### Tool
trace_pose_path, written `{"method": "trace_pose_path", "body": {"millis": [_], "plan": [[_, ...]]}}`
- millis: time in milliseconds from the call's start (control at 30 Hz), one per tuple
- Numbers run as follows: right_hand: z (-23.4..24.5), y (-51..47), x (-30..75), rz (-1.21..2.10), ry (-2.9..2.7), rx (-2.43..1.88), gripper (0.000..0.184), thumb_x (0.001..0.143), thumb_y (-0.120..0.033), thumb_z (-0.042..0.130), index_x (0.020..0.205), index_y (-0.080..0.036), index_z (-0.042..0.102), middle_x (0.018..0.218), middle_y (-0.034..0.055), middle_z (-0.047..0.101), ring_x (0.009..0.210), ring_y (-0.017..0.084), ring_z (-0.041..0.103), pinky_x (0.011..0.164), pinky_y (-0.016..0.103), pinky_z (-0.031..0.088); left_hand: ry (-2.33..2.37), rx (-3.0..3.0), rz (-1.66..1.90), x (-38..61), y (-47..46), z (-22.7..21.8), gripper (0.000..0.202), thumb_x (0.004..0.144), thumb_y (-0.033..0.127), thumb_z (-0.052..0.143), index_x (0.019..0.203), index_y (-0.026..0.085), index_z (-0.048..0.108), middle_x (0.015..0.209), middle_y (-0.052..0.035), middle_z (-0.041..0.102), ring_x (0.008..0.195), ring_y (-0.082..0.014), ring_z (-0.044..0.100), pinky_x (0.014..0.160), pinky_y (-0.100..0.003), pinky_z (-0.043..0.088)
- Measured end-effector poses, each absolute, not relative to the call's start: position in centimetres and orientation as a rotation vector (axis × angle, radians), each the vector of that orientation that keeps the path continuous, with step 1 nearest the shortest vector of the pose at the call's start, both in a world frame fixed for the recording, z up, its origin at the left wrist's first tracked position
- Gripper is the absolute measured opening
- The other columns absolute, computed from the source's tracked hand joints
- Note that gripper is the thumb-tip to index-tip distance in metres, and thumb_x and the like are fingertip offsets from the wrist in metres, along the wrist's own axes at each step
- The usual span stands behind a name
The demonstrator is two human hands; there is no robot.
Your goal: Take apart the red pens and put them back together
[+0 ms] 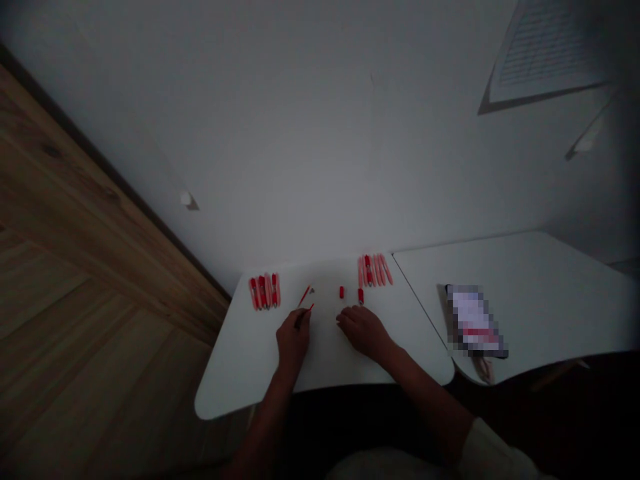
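Note:
My left hand (pixel 293 337) is closed on a thin red pen refill (pixel 312 307), whose end sticks out past the fingertips. Just beyond it lies another slim red stick with a yellowish end (pixel 305 293), beside a tiny grey cone-shaped piece (pixel 313 291). My right hand (pixel 364 328) rests low over the white table, fingers drawn together; whatever they pinch is too small and dark to name. Directly in front of its knuckles is a red pen part with a silvery end (pixel 361 295). A short red piece (pixel 341 292) lies left of that.
A row of red and pink pens (pixel 264 291) lies at the table's left, and a similar row (pixel 375 270) at the back right. On the adjoining table (pixel 530 287) is a phone-like device with a blurred screen (pixel 475 320). A wall (pixel 310 133) rises behind.

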State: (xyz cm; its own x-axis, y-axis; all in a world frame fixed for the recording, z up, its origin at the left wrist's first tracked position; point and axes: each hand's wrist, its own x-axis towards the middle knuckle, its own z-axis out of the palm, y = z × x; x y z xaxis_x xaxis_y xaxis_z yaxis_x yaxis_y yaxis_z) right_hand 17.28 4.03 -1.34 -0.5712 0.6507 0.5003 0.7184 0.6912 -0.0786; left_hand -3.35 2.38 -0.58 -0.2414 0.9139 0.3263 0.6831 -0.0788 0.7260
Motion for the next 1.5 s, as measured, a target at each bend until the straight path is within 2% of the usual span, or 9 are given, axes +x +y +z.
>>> {"method": "trace_pose_path", "body": {"millis": [67, 167, 400, 633, 767, 867, 1000, 1500], "plan": [[-1.4, 4.7, 16.6, -0.217, -2.444, -1.034, 0.027, 0.090, -0.012, 0.045, 0.114, -0.018, 0.058, 0.110, 0.0096, 0.061, 0.097, 0.020, 0.053, 0.080, 0.033, 0.039, 1.919, 1.728, 1.233, -3.3, 2.2, -0.5, 0.024, 0.083, 0.039, 0.051, 0.092, 0.021, 0.064, 0.086, -0.0027, 0.071, 0.075, -0.0157, 0.066, 0.071, -0.027, 0.050], [-1.6, 5.6, 15.9, -0.236, -2.503, -1.021, 0.033, 0.090, -0.011, 0.046, 0.121, -0.017, 0.054, 0.117, 0.0108, 0.059, 0.101, 0.022, 0.052, 0.081, 0.035, 0.039, 1.905, 1.752, 1.212, -3.0, 2.2, -0.2, 0.024, 0.083, 0.038, 0.051, 0.090, 0.021, 0.065, 0.086, -0.0027, 0.071, 0.075, -0.0155, 0.066, 0.072, -0.027, 0.050], [-1.6, 5.9, 15.5, -0.253, -2.571, -1.053, 0.025, 0.089, -0.013, 0.050, 0.112, -0.016, 0.060, 0.107, 0.0098, 0.063, 0.093, 0.022, 0.053, 0.076, 0.035, 0.040, 1.887, 1.766, 1.222, -3.0, 2.2, -0.2, 0.023, 0.084, 0.038, 0.051, 0.090, 0.021, 0.065, 0.087, -0.0023, 0.071, 0.075, -0.0147, 0.065, 0.074, -0.027, 0.050], [-2.1, 5.6, 15.5, -0.238, -2.528, -1.012, 0.024, 0.088, -0.012, 0.050, 0.110, -0.014, 0.060, 0.096, 0.0103, 0.065, 0.088, 0.022, 0.055, 0.077, 0.035, 0.043, 1.876, 1.787, 1.209, -3.0, 2.2, -0.1, 0.022, 0.084, 0.037, 0.052, 0.090, 0.021, 0.065, 0.088, -0.0025, 0.070, 0.078, -0.0157, 0.065, 0.077, -0.028, 0.049], [-2.7, 5.3, 15.0, -0.046, -2.297, -1.016, 0.027, 0.090, -0.011, 0.044, 0.114, -0.015, 0.056, 0.096, 0.0103, 0.065, 0.089, 0.021, 0.058, 0.079, 0.034, 0.048, 1.820, 1.772, 1.220, -3.0, 2.1, -0.1, 0.022, 0.084, 0.037, 0.052, 0.092, 0.021, 0.065, 0.088, -0.0018, 0.070, 0.079, -0.0154, 0.066, 0.076, -0.027, 0.050], [-2.8, 4.8, 14.6, 0.249, -2.035, -1.028, 0.020, 0.093, -0.019, 0.041, 0.106, -0.018, 0.055, 0.093, 0.0077, 0.064, 0.081, 0.016, 0.061, 0.074, 0.028, 0.051, 1.758, 1.784, 1.227, -3.1, 2.0, -0.3, 0.021, 0.084, 0.036, 0.052, 0.095, 0.022, 0.064, 0.089, -0.0009, 0.071, 0.078, -0.0144, 0.066, 0.074, -0.025, 0.051], [-2.6, 4.5, 14.6, 0.464, -1.903, -0.968, 0.013, 0.092, -0.024, 0.044, 0.097, -0.020, 0.055, 0.088, 0.0053, 0.062, 0.077, 0.015, 0.061, 0.073, 0.029, 0.052, 1.692, 1.876, 1.176, -3.0, 1.9, -0.5, 0.019, 0.085, 0.034, 0.052, 0.095, 0.023, 0.064, 0.090, -0.0004, 0.071, 0.079, -0.0140, 0.066, 0.075, -0.025, 0.051], [-3.1, 4.7, 14.8, 0.550, -1.840, -0.929, 0.011, 0.090, -0.024, 0.046, 0.095, -0.021, 0.055, 0.088, 0.0040, 0.063, 0.078, 0.015, 0.061, 0.075, 0.029, 0.052, 1.658, 2.017, 1.088, -2.8, 2.0, -0.6, 0.018, 0.086, 0.033, 0.052, 0.094, 0.022, 0.065, 0.092, -0.0013, 0.070, 0.081, -0.0147, 0.064, 0.077, -0.028, 0.051]]}}
